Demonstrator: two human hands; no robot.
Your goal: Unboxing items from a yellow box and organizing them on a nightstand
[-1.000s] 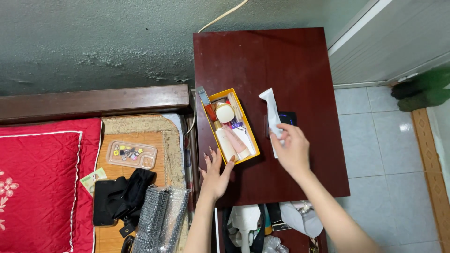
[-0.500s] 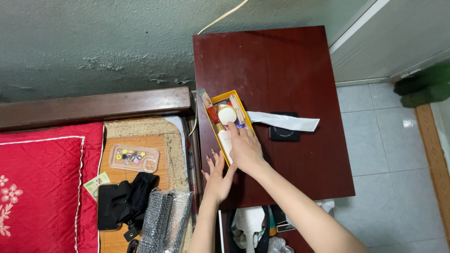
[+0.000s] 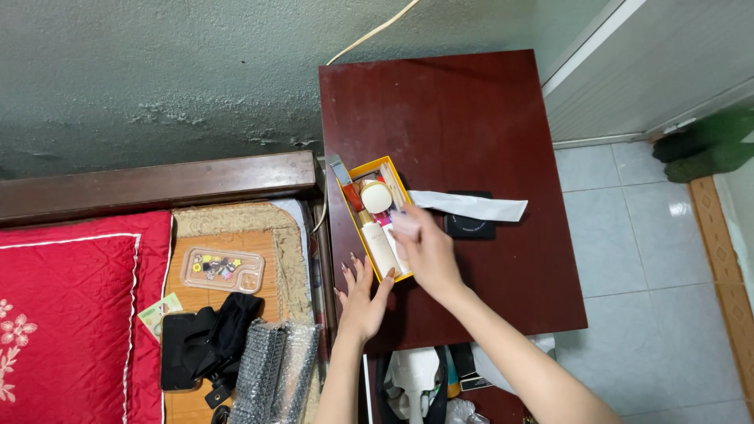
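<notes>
Reaching into a yellow box point(image 3: 346, 199) at the 9 o'clock edge of a dark red side table point(image 3: 463, 102), the right hand point(image 3: 428, 253) pinches a small pale pink tube point(image 3: 406, 225) between its fingertips, over the box's 3 o'clock wall. The left hand point(image 3: 362, 300) rests flat at the box's 6 o'clock end, fingers spread wide and holding nothing, steadying the cardboard against the tabletop. Inside the box lie a round cream-lidded jar point(image 3: 376, 196), a white bottle point(image 3: 381, 245) and a red stick point(image 3: 351, 196), packed closely side by side. A white tube point(image 3: 471, 206) lies across a black compact point(image 3: 470, 227) at 3 o'clock of the box. The pink tube looks light and soft-walled, likely slick plastic; a grip round its middle would seem safest, since squeezing near the cap could force the contents out. At 9 o'clock, beyond the table, a clear phone case point(image 3: 222, 269) sits on a woven mat point(image 3: 236, 228).
</notes>
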